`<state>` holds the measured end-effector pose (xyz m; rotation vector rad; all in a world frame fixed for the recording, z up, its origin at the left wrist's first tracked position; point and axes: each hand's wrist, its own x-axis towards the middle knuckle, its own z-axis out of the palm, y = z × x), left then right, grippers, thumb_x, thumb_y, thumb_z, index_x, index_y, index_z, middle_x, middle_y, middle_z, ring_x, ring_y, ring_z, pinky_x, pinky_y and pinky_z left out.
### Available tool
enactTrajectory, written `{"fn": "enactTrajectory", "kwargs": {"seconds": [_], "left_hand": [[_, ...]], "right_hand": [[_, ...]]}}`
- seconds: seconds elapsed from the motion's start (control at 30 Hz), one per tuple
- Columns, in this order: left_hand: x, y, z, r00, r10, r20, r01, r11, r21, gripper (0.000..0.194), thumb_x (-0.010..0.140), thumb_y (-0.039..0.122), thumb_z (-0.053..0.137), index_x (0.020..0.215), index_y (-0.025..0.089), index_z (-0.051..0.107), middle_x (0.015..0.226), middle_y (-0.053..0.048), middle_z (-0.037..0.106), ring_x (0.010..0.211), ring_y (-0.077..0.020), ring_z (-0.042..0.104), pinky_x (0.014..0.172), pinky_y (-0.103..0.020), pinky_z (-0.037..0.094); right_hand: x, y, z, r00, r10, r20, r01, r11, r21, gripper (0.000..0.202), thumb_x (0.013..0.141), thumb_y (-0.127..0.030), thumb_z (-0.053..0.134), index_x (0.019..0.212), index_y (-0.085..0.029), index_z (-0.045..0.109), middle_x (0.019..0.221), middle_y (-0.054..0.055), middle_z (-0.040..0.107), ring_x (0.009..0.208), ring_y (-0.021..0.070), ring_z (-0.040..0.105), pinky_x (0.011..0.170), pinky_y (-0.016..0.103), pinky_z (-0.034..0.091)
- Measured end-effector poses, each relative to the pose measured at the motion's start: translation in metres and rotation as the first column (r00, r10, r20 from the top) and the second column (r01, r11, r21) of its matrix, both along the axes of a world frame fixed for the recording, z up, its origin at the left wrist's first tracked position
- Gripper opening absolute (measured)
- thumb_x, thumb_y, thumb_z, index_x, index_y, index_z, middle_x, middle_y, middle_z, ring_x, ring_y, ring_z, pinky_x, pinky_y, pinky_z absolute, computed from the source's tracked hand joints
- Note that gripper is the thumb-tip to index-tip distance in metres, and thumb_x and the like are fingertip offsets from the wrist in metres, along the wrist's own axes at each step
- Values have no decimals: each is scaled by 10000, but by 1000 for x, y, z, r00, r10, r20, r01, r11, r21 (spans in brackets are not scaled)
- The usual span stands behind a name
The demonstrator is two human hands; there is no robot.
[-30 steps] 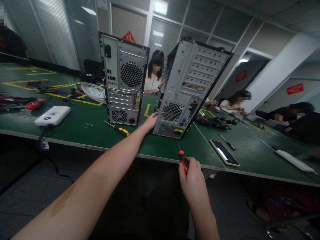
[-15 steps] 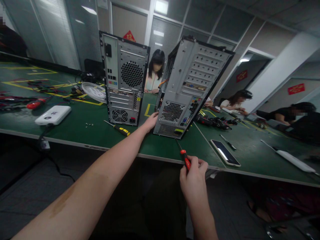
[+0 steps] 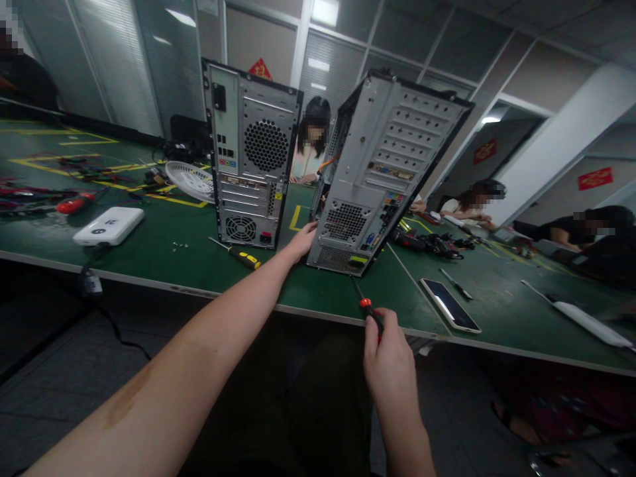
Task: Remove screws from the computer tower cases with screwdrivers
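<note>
My right hand (image 3: 390, 341) is closed on the handle of a red and black screwdriver (image 3: 366, 303), whose shaft points up at the lower back edge of the right computer case (image 3: 355, 192). That case stands with its rear panel toward me. Against its lower left side rests my left hand (image 3: 302, 244), its fingertips hidden behind the case edge. A second computer case (image 3: 251, 159) is upright to the left. In front of that case lies a yellow and black screwdriver (image 3: 243, 256).
On the green table (image 3: 322, 291) are a white power bank (image 3: 110, 226), small screws (image 3: 179, 246), a white basket (image 3: 186, 180), a phone (image 3: 450, 305), a pen-like tool (image 3: 456, 285) and cables (image 3: 437, 244). People sit across and to the right.
My right hand has shifted its hold on the screwdriver, covering more of the handle. The view has moved slightly. My left hand stays at the right case.
</note>
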<state>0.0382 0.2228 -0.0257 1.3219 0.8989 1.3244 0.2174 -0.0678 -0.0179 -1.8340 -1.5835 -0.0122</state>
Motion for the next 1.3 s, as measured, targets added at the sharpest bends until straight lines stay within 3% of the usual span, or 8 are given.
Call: {"fn": "enactTrajectory", "kwargs": {"seconds": [0.13, 0.23, 0.4, 0.7, 0.87, 1.0, 1.2, 1.3], "left_hand": [[0, -2, 1, 999, -21, 32, 20, 1000, 15, 577, 869, 517, 725, 1360, 217, 686, 1455, -113, 706, 1390, -316, 619, 1137, -428, 495], [1, -3, 1, 998, -39, 48, 38, 999, 20, 579, 881, 504, 710, 1367, 189, 676, 1480, -132, 686, 1375, -310, 632, 1131, -415, 502], [1, 0, 0, 1000, -20, 23, 19, 1000, 10, 577, 868, 524, 716, 1350, 209, 687, 1458, -113, 703, 1405, -308, 607, 1152, -427, 487], [0, 0, -2, 1000, -12, 20, 12, 1000, 12, 573, 870, 537, 714, 1346, 219, 691, 1484, -117, 685, 1433, -314, 587, 1166, -432, 478], [0, 0, -1, 1000, -4, 14, 4, 1000, 8, 577, 873, 540, 713, 1359, 230, 687, 1484, -100, 688, 1429, -307, 589, 1167, -426, 474], [0, -2, 0, 1000, -12, 15, 12, 1000, 3, 598, 877, 534, 711, 1377, 207, 675, 1506, -122, 669, 1420, -311, 597, 1158, -420, 479], [0, -6, 3, 1000, -12, 17, 12, 1000, 7, 564, 899, 513, 699, 1377, 214, 680, 1476, -100, 695, 1397, -298, 616, 1136, -395, 494], [0, -5, 2, 1000, -14, 15, 14, 1000, 7, 561, 897, 512, 699, 1378, 224, 682, 1470, -91, 700, 1409, -297, 609, 1141, -401, 492]], "right_hand": [[-1, -1, 1, 1000, -13, -15, 13, 999, 35, 323, 1043, -435, 433, 1160, -208, 632, 1119, 141, 594, 989, 315, 657, 873, 472, 542], [-1, -2, -2, 999, -29, -27, 30, 998, 53, 261, 977, -337, 520, 1182, -210, 621, 1221, 146, 500, 999, 294, 647, 886, 468, 557], [1, -3, -4, 1000, -3, 5, 3, 999, 53, 284, 944, -209, 472, 1188, -213, 616, 1214, 130, 474, 970, 271, 652, 867, 453, 568], [0, -5, -2, 999, 21, 40, -21, 1000, 3, 386, 1004, -303, 432, 1330, -215, 618, 1161, 131, 564, 928, 280, 684, 834, 443, 563], [-1, -3, 3, 999, -28, -33, 28, 999, 22, 371, 1029, -410, 410, 1256, -177, 587, 1096, 176, 681, 974, 328, 703, 828, 440, 547], [1, -3, 6, 998, -24, -58, 23, 1000, -13, 360, 1035, -471, 417, 1174, -195, 601, 964, 143, 697, 897, 323, 704, 790, 437, 539], [1, -3, 2, 1000, -12, 21, 9, 988, 157, 270, 983, -301, 478, 1161, -197, 653, 1205, 163, 555, 1031, 294, 653, 912, 477, 560], [1, -3, -1, 999, -15, 41, 8, 986, 166, 306, 949, -220, 466, 1185, -195, 659, 1221, 159, 522, 1036, 293, 633, 936, 502, 555]]}}
